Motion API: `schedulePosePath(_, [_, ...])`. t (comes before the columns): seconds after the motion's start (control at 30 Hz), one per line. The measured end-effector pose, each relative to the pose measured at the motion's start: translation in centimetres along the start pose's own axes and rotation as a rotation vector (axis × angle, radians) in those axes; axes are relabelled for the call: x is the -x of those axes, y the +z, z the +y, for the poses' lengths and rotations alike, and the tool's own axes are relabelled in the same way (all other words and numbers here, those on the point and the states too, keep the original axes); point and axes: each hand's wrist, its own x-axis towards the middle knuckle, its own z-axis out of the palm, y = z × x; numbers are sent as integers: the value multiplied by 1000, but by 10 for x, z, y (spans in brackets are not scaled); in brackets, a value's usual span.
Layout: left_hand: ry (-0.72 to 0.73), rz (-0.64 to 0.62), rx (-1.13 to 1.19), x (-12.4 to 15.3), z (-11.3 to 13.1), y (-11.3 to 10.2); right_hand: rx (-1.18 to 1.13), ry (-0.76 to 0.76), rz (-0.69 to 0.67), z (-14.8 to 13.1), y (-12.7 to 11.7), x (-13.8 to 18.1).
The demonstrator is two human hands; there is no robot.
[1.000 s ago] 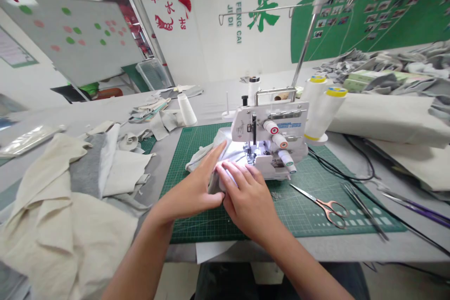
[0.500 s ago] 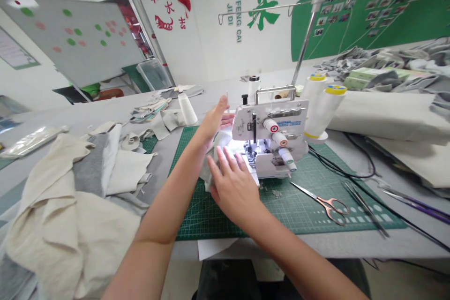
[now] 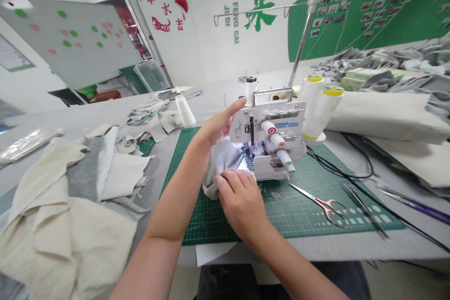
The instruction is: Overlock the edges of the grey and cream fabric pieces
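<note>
A white overlock sewing machine (image 3: pixel 269 138) stands on the green cutting mat (image 3: pixel 302 206), its lamp lit over the needle area. Bunched light-grey fabric (image 3: pixel 220 161) lies at its left, with one edge by the presser foot. My left hand (image 3: pixel 223 122) is beside the machine's left end, thumb stretched out towards its top. Its other fingers are partly hidden behind the machine, the visible part looking open. In front of the needle area, my right hand (image 3: pixel 242 199) has curled fingers closed on the near edge of the fabric.
Copper-handled scissors (image 3: pixel 325 204) and metal tweezers (image 3: pixel 363 208) lie right of the machine, near black cables (image 3: pixel 328 166). Large thread cones (image 3: pixel 325 112) stand behind it. Cream and grey cloth pieces (image 3: pixel 70 215) cover the left side. A white thread cone (image 3: pixel 185 111) leans further back.
My left hand has shifted right against the machine's end, its thumb now over the edge. My right hand has drawn slightly nearer me, its flat fingers curling. More grey fabric shows between them.
</note>
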Motion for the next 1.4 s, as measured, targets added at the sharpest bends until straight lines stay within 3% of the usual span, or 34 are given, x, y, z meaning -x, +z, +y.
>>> schedulePosePath(0.1, [-51,-16,77,0,-1,3,2,-1,24,0,1,1])
schedulePosePath(0.53, [34,110,146,5,-4,15,-19,13,39,0,3,2])
schedulePosePath(1.07, [55,93,221,1,-6,17,-9,0,34,1,3,3])
schedulePosePath(1.33, [131,156,60,-9,-7,11,-30,-1,18,1,3,3])
schedulePosePath(1.4, [229,267,-127,-4,-12,11,-35,3,20,1,2,2])
